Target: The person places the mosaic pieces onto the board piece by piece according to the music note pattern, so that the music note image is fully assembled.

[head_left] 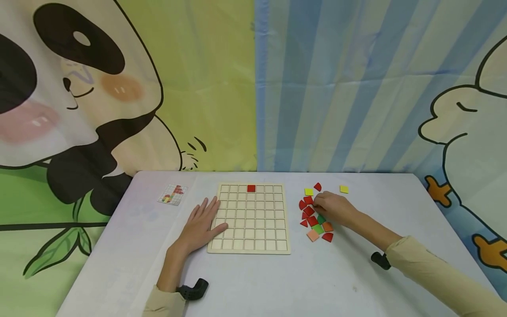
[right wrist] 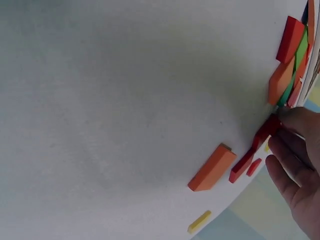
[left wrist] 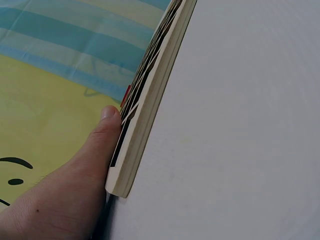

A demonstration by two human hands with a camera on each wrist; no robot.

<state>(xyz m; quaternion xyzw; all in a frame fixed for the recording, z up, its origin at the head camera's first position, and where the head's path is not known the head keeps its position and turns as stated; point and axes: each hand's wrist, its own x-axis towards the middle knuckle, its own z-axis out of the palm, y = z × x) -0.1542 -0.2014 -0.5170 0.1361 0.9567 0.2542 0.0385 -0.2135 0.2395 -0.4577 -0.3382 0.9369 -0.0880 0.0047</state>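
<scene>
A wooden grid board (head_left: 252, 252) lies on the table, with a red square tile (head_left: 251, 188) in a top-row cell. My left hand (head_left: 201, 226) rests along its left edge, fingers spread and straight, thumb over the rim. In the left wrist view the thumb (left wrist: 102, 132) lies against the side of the board (left wrist: 142, 135). To the right of the board, my right hand (head_left: 334, 208) reaches into a group of coloured pieces. Seen from the right wrist, its thumb and fingertips pinch a dark red tile (right wrist: 267, 127); its full shape is hidden.
Around the right hand lie red pieces (head_left: 308, 211), a green tile (head_left: 318, 229), an orange tile (head_left: 327, 226) and a peach tile (head_left: 313, 235). One yellow tile (head_left: 343, 189) sits apart, farther right. A pattern card (head_left: 173, 194) lies left of the board. Curtains stand behind the table.
</scene>
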